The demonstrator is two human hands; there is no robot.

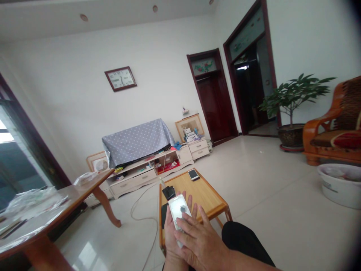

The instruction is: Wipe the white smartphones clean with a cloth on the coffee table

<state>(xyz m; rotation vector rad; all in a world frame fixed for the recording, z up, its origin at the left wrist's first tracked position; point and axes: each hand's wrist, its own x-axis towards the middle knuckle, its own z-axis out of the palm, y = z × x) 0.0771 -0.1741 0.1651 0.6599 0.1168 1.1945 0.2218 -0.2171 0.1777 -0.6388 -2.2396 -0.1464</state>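
Note:
A white phone with a bright screen lies in my left hand, which supports it from below with its fingers partly showing behind the far edge. Across the lower part of the phone stretches my right hand, its fingers spread and some fingertips on the screen. Both hands are above a small wooden table. On that table, a second phone with a white frame and dark screen rests near the far edge. A folded black item sits just beyond my left hand; its kind is unclear.
At the left stands a larger wooden table bearing clear plastic bags. A pale cable runs across the floor. Further off are a low cabinet and a cloth-covered item. A white tub and wooden armchair are right.

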